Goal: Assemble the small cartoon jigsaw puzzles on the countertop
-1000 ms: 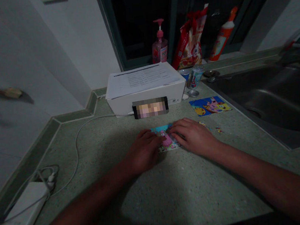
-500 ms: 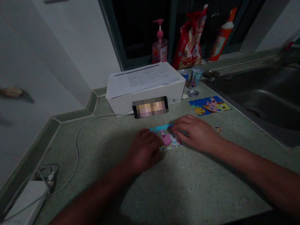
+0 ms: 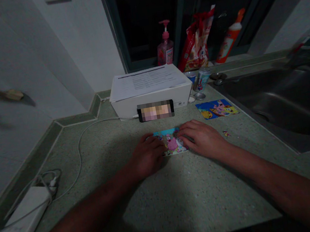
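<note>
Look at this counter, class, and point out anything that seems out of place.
A small colourful puzzle piece lies alone on the speckled green countertop, away from the cartoon puzzle under the left hand and right hand, so it looks stray.

On the bench (image 3: 192, 197), a box (image 3: 152, 102) topped with papers (image 3: 146, 80) stands at upper centre, a pump bottle (image 3: 164, 49) behind it. Below the box lies a picture puzzle (image 3: 172, 144), with a picture card (image 3: 217, 108) to its right, then the sink (image 3: 290, 109); a power strip (image 3: 18, 222) sits at lower left.
</note>
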The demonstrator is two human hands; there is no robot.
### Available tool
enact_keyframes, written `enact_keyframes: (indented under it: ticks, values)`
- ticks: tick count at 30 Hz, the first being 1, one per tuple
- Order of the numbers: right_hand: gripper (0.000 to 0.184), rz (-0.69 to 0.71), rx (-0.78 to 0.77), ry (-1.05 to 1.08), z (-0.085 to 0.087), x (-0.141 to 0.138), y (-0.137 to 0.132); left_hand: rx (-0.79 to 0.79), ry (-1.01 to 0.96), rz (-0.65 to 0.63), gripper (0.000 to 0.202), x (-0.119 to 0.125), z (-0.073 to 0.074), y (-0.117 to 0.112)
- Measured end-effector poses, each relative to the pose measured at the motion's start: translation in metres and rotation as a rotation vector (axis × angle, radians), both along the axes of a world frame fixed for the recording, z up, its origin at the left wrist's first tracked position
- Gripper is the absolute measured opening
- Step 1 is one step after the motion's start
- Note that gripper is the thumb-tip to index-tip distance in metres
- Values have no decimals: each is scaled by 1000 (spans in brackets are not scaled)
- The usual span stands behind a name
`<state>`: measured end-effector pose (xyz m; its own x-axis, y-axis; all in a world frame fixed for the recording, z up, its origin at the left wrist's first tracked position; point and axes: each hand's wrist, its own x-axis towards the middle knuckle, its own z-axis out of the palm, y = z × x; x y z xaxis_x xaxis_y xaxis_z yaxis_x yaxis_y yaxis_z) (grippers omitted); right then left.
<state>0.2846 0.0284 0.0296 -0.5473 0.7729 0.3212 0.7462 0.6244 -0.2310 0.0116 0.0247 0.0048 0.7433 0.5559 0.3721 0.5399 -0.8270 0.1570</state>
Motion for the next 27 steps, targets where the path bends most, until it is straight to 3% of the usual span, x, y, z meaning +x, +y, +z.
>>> enact_keyframes:
  ticks: [9,18,27]
  values:
    - [23,7,2,7,-1,0,0,-21,37,-9,34,2,3,-1]
    - [24,-13,6,10,1,0,0,-9,63,-31,36,4,-5,3]
    - [22,-19,-8,-26,6,-1,-2,-36,36,-16,39,7,5,-7]
